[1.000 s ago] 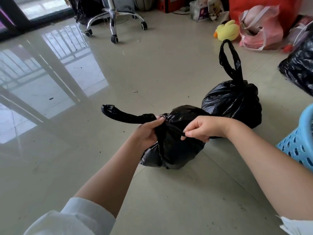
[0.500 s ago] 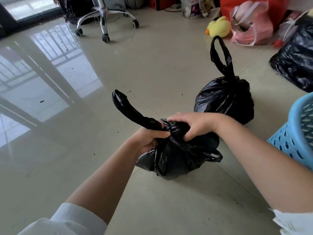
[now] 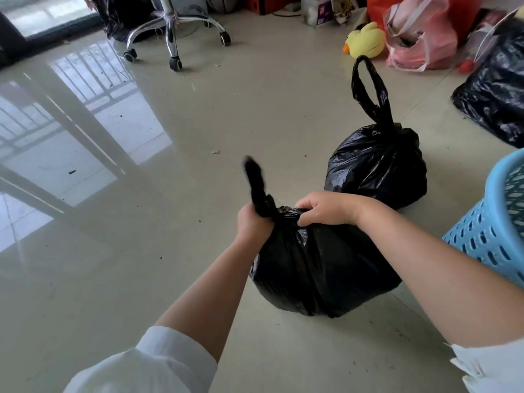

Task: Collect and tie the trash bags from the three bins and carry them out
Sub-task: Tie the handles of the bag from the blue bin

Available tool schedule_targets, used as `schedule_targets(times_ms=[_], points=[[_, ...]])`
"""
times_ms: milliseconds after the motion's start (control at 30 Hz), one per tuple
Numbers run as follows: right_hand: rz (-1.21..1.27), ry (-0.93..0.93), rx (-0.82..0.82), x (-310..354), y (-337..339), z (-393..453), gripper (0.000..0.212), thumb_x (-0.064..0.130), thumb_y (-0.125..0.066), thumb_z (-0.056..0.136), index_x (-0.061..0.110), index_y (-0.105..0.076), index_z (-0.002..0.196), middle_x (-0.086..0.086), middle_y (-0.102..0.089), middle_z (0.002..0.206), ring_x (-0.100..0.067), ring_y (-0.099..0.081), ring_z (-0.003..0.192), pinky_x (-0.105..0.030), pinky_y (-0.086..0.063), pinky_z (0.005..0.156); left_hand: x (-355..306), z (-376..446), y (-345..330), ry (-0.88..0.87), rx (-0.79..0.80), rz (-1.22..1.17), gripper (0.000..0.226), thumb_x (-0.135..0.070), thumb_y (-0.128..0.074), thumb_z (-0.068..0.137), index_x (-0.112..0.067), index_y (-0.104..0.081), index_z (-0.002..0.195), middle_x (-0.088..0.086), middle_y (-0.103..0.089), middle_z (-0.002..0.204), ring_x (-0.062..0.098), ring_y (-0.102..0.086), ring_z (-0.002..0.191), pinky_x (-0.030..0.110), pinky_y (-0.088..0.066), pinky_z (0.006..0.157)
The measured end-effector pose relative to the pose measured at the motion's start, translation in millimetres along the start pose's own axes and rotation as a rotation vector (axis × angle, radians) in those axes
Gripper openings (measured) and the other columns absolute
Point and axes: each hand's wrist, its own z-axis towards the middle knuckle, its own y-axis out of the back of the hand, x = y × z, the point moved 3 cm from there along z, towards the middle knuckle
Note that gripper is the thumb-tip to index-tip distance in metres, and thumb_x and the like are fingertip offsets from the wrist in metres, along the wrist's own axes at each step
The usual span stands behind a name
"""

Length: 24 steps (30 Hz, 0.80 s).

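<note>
A full black trash bag (image 3: 320, 268) sits on the tiled floor in front of me. My left hand (image 3: 253, 224) grips one twisted black handle of it, which sticks up past my fist. My right hand (image 3: 326, 208) grips the gathered plastic at the bag's top, just right of the left hand. Behind it stands a second black trash bag (image 3: 377, 163), tied, with its looped handles upright. A third black bag (image 3: 499, 95) lies at the right edge. A blue perforated bin (image 3: 493, 231) stands at the right, partly out of frame.
An office chair base (image 3: 175, 26) on castors stands at the back. A yellow plush duck (image 3: 364, 39), a pink plastic bag (image 3: 419, 38) and boxes line the back wall. Another black bag (image 3: 122, 15) lies behind the chair. Glossy floor stretches to the left.
The handle in my left hand has swung from pointing left to pointing up. My right hand has moved from pinching the other handle to gripping the bag's top next to the left hand.
</note>
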Motion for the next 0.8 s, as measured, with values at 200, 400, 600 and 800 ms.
schedule_targets(times_ms=[200,400,600,800], points=[[0.076,0.011,0.018,-2.7,-1.0,0.4,0.017,0.011,-0.050,0.088,0.013,-0.054,0.072,-0.003,-0.053,0.074,-0.017,-0.049,0.071,-0.028,-0.037,0.067,-0.6,4.9,-2.2,-0.021,0.040,0.115,0.013,-0.006,-0.043,0.091,-0.007,-0.057,0.090,0.005,-0.053,0.080,0.021,-0.049,0.079,0.027,-0.037,0.069],[0.204,-0.020,0.029,-16.3,-1.9,2.2,0.023,0.010,-0.051,0.089,0.026,-0.058,0.074,-0.001,-0.060,0.082,-0.018,-0.056,0.080,-0.028,-0.044,0.078,0.4,2.1,2.4,0.349,0.335,-0.604,0.036,0.008,-0.028,0.091,-0.008,-0.054,0.072,0.004,-0.064,0.043,0.016,-0.062,0.045,0.027,-0.048,0.061],[0.202,-0.025,0.029,-17.5,-2.4,2.1,0.008,0.010,-0.051,0.089,0.013,-0.059,0.090,-0.006,-0.058,0.087,-0.019,-0.054,0.083,-0.028,-0.042,0.074,-4.0,-4.2,5.7,0.457,0.343,-0.695,0.031,0.006,-0.026,0.089,-0.005,-0.053,0.077,0.013,-0.065,0.068,0.027,-0.057,0.069,0.033,-0.046,0.066],[0.192,-0.028,0.029,-18.9,-4.0,4.2,0.013,0.008,-0.050,0.090,0.011,-0.060,0.098,-0.007,-0.058,0.091,-0.020,-0.054,0.086,-0.031,-0.042,0.079,-4.1,-2.7,0.6,0.410,0.313,-0.735,0.030,0.004,-0.031,0.093,-0.013,-0.055,0.094,0.012,-0.058,0.082,0.024,-0.056,0.072,0.032,-0.047,0.068]])
